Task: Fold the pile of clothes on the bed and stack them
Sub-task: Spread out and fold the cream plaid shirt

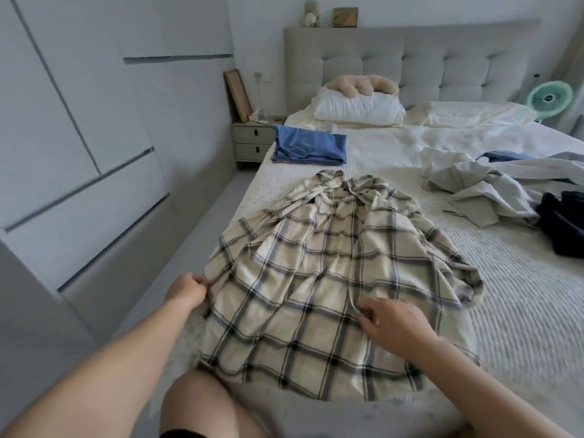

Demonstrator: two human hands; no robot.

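A cream plaid shirt [328,273] lies spread on the bed [521,311], collar toward the headboard and hem toward me. My left hand [186,290] pinches the shirt's left side edge. My right hand [395,324] pinches a fold of fabric near the lower middle front. A folded blue garment [308,147] sits at the bed's far left. A loose heap of grey-white clothes [493,184] with a dark navy piece [562,222] lies on the right.
White pillows [357,110] and a beige plush [363,83] lie by the padded headboard. A nightstand [251,142] stands left of the bed, with wardrobe doors [63,153] along the left wall. A green fan [551,99] is at far right. My knee [196,403] is at the bed's foot.
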